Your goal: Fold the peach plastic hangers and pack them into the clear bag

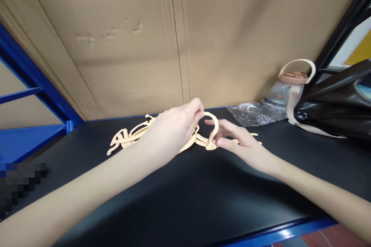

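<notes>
My left hand [181, 123] pinches the upper end of a cream plastic hook [215, 123] between thumb and fingers, above the black tabletop [185, 200]. The hook curves down to a flared base. Close to that base on the right is my right hand [236, 139], thumb and fingers apart; whether a fingertip touches the hook cannot be made out. Several cream plastic pieces [118, 141], curved and hanger-like, lie in a pile behind and beside my left hand, which hides part of them. More cream ends show behind my right hand.
Crumpled clear plastic film [256, 114] lies at the back right. Beside it stands a clear bottle [279, 92] with a handle and strap. A dark shiny bag [342, 96] fills the right edge. Cardboard [124, 46] rises behind the table, and a blue frame [34, 73] stands left.
</notes>
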The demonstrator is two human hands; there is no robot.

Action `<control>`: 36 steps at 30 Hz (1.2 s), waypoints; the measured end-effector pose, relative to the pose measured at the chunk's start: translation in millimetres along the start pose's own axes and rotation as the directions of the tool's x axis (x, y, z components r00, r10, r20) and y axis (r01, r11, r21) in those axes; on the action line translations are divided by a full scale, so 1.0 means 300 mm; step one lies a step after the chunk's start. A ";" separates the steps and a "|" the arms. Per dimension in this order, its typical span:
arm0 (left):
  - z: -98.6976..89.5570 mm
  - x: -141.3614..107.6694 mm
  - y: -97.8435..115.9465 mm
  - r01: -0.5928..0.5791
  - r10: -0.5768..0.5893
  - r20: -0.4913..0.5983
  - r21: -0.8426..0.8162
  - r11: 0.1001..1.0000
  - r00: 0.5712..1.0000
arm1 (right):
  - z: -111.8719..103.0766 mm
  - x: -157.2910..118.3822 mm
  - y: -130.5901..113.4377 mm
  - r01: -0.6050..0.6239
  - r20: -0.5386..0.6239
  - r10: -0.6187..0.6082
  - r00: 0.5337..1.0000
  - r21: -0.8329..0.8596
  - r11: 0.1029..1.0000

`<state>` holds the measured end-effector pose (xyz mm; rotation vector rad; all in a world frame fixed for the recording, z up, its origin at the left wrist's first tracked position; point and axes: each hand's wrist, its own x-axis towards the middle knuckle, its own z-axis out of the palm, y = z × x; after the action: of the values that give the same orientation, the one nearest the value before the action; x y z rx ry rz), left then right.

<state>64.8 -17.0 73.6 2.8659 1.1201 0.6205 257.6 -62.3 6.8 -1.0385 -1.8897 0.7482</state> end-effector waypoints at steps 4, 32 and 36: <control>0.000 -0.004 0.011 -0.046 0.044 -0.026 -0.055 0.997 0.999 | -0.003 -0.009 -0.007 -0.034 -0.114 0.040 0.993 0.055 0.998; 0.056 -0.156 -0.471 0.195 -0.202 -0.026 0.403 0.894 0.979 | -0.001 0.014 0.057 -0.043 -0.163 0.018 0.986 -0.155 0.987; 0.067 -0.165 -0.503 0.239 -0.279 0.017 0.472 0.849 0.960 | -0.005 0.018 0.071 -0.018 -0.098 0.005 0.995 -0.140 0.990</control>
<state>-59.3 65.9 15.7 2.9735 1.8214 0.2324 265.2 -47.3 -7.3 -1.1535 -1.8746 0.5665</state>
